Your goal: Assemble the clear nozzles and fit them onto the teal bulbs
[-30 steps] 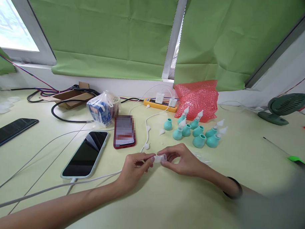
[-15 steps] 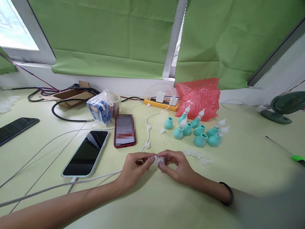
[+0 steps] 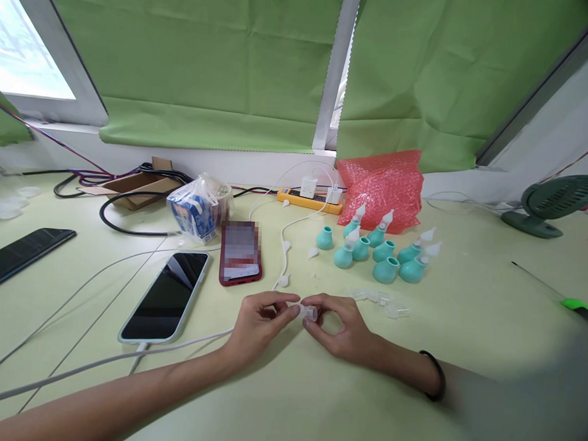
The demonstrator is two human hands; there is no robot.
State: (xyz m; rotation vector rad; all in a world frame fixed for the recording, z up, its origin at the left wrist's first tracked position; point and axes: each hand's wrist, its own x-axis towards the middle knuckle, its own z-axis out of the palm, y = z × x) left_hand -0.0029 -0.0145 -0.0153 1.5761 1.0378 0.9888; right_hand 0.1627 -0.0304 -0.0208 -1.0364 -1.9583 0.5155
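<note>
A small clear plastic nozzle piece (image 3: 311, 313) is held low over the table between my two hands. My left hand (image 3: 261, 319) pinches its whitish left end between thumb and index finger. At the other end, the thumb and index finger of my right hand (image 3: 346, 322) are closed around the clear open rim. More clear plastic pieces (image 3: 395, 311) lie just beyond my right hand. Several teal rubber bulbs (image 3: 385, 270) stand further back, some topped with a pointed translucent nozzle (image 3: 386, 219). Loose white tips (image 3: 313, 253) are scattered left of the bulbs.
A white cable (image 3: 193, 340) runs under my left forearm. On the left lie a pale-cased phone (image 3: 164, 296), a red-cased phone (image 3: 241, 254) and a black phone (image 3: 25, 256). Behind are a yellow power strip (image 3: 309, 200), red bubble-wrap bag (image 3: 384, 191) and green fan (image 3: 559, 201).
The clear nozzle piece has turned slightly in my fingers, and more of its open rim now shows on the right. My right fingers have shifted a little around it; the left hand stays in place.
</note>
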